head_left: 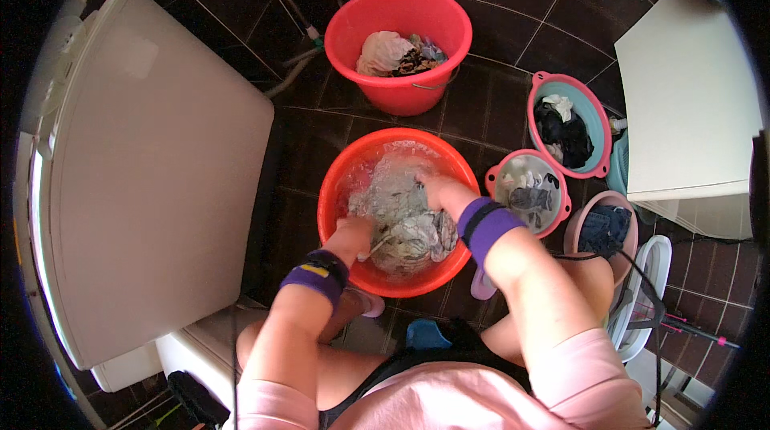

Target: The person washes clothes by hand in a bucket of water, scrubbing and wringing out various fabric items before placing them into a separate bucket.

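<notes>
A round red-orange plastic basin [328, 189] stands on the floor between my feet, holding soapy water and pale wet laundry [415, 237]. My left hand [354, 234] reaches in at the basin's left side, against the wet cloth and beside a thin light strap. Across from it, my right hand [442, 190] dips over the upper right part of the laundry. Water, cloth and blur hide the fingertips of both hands, so their grip is unclear. Purple wristbands wrap both wrists.
Behind the basin stands a red bucket [397, 96] with clothes. At right are a pink-rimmed tub [601, 114] of dark clothes, a smaller pink-rimmed basin [563, 189] of soaking items and a pink tub [574, 231] with denim. White appliance-like cabinets flank left [168, 177] and right [686, 99].
</notes>
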Demonstrator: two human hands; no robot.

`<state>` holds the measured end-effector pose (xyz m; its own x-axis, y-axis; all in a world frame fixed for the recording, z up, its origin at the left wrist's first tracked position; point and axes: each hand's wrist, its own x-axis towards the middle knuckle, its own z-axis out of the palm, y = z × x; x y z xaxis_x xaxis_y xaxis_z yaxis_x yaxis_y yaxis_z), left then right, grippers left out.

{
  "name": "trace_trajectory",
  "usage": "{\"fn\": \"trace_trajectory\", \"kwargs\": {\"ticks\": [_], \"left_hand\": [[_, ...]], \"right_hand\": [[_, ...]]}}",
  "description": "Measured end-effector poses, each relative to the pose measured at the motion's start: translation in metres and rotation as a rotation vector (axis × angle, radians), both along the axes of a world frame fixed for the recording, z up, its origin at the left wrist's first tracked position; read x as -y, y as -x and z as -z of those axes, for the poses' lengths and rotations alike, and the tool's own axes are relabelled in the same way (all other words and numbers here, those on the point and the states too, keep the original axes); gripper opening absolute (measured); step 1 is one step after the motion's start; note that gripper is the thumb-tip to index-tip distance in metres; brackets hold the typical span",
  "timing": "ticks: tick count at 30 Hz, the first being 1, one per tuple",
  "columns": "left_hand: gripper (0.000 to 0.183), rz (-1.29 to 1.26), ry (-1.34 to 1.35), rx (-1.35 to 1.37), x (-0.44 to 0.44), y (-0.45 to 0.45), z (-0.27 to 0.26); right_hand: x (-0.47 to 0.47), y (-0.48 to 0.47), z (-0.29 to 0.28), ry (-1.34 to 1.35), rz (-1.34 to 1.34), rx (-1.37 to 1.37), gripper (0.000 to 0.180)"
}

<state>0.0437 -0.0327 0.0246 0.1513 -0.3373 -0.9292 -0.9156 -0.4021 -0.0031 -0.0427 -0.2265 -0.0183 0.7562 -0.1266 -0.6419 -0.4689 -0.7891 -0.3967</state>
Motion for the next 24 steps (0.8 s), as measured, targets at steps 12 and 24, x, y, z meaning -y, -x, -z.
{"fn": "trace_trajectory", "kwargs": {"ticks": [12, 24], "left_hand": [[0.060, -0.758, 1.348, -0.254, -0.027, 0.022, -0.106], [0.014, -0.926, 2.082, -0.233, -0.015, 0.020, -0.331]], "right_hand": [[-0.065, -0.021, -0.205, -0.600, 0.019, 0.824, 0.015], [-0.060, 0.032, -0.144, -0.790, 0.145, 0.875, 0.123]]}}
